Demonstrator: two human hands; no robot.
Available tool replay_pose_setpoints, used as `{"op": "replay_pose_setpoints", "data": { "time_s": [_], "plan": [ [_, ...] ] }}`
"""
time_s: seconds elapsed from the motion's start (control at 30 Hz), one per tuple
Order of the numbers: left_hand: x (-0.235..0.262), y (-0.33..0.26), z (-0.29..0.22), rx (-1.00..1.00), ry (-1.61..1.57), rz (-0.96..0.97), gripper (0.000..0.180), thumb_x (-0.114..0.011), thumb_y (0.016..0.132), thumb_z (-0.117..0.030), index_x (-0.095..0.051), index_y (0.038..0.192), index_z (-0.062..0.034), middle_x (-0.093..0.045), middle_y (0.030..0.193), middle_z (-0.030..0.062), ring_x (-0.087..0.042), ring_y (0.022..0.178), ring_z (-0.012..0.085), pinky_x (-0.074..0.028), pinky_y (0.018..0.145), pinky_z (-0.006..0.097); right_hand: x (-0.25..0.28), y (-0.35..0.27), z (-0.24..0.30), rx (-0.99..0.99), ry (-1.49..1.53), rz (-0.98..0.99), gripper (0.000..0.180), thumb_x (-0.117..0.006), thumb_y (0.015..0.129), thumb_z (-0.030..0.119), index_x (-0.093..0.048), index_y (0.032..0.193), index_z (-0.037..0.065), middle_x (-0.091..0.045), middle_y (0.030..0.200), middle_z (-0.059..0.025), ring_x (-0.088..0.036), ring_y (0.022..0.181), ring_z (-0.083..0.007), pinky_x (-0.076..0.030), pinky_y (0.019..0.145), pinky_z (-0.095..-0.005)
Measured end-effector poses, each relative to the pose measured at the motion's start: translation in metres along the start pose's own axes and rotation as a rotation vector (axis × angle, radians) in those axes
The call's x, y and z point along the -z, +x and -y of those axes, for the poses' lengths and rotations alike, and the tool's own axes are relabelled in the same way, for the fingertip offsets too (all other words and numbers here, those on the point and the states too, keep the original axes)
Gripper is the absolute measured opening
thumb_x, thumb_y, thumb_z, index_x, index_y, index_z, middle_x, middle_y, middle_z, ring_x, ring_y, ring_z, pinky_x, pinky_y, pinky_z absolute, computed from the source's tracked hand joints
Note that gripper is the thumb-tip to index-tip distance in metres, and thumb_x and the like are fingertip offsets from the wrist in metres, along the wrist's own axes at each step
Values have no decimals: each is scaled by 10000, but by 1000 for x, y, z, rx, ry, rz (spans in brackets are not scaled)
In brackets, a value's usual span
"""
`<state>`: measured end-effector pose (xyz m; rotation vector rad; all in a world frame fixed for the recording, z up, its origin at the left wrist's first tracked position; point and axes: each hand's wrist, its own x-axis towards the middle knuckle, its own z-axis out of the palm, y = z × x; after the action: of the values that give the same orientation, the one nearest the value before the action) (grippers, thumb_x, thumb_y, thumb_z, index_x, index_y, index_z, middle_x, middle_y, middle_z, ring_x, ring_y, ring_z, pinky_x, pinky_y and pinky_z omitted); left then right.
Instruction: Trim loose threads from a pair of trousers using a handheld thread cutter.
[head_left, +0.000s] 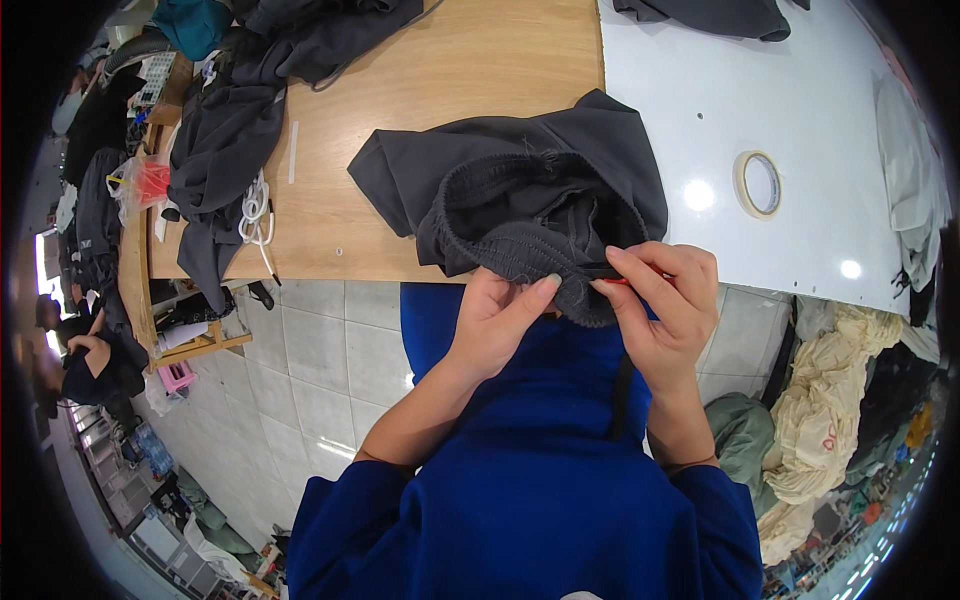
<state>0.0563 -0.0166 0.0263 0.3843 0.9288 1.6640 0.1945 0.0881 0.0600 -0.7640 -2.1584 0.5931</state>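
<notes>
A dark grey garment (510,205) lies at the front of the bench (500,60), across the seam between its wooden and white surfaces, its ruffled elastic opening facing up and one bunched part hanging past the edge. The left hand (492,318) pinches that edge, thumb on top (the other fingers are mostly hidden by cloth). The right hand (677,300) grasps a slim red tool (616,281) between its fingers, right against the gathered fabric. A tape roll (742,187) rests to the right; a white cord (257,212) lies coiled at left.
</notes>
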Motion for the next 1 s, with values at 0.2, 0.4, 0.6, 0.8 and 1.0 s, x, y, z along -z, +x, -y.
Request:
{"op": "replay_pose_setpoints", "data": {
  "time_s": [0.2, 0.4, 0.6, 0.8, 1.0],
  "plan": [
    [-1, 0, 0, 12, 4, 2, 245, -561, 919, -72, -528, 1156, -20, -608, 1066, 64, -595, 937, 124, -502, 808, 260, -3, -2, -3, 15, 13, -16, 306, -783, 604, 84, -728, 905, 107, -626, 860, 0, -507, 789, -172, -409, 688, -265],
    [-2, 0, 0, -5, -22, -13, 250, -567, 913, -60, -533, 1157, -17, -608, 1078, 68, -585, 968, 129, -488, 846, 275, -1, -3, 6, -339, 321, -56, 327, -780, 609, 80, -673, 917, 70, -589, 897, -66, -519, 819, -199, -422, 711, -281],
    [-5, 0, 7, -77, 52, -69, 241, -574, 902, -33, -553, 1140, -9, -609, 1078, 56, -573, 975, 126, -452, 877, 259, 2, -6, 7, -250, 237, 152, 382, -844, 547, 188, -627, 836, 66, -521, 809, -40, -466, 747, -179, -377, 635, -264],
    [-3, 0, 11, -167, 140, -29, 209, -580, 891, -10, -578, 1099, 7, -610, 1057, 56, -567, 951, 119, -452, 861, 256, -9, -7, 9, -340, 162, 97, 202, -803, 613, 108, -647, 740, 87, -507, 715, -4, -459, 703, -174, -357, 618, -279],
    [-3, 2, 12, -212, 238, -58, 211, -581, 891, -13, -577, 1100, 10, -617, 1053, 66, -572, 965, 122, -448, 873, 257, -2, -8, 12, -244, 366, 232, 163, -762, 620, 41, -667, 730, 114, -516, 669, -2, -454, 670, -177, -335, 657, -293]
  ]
}}
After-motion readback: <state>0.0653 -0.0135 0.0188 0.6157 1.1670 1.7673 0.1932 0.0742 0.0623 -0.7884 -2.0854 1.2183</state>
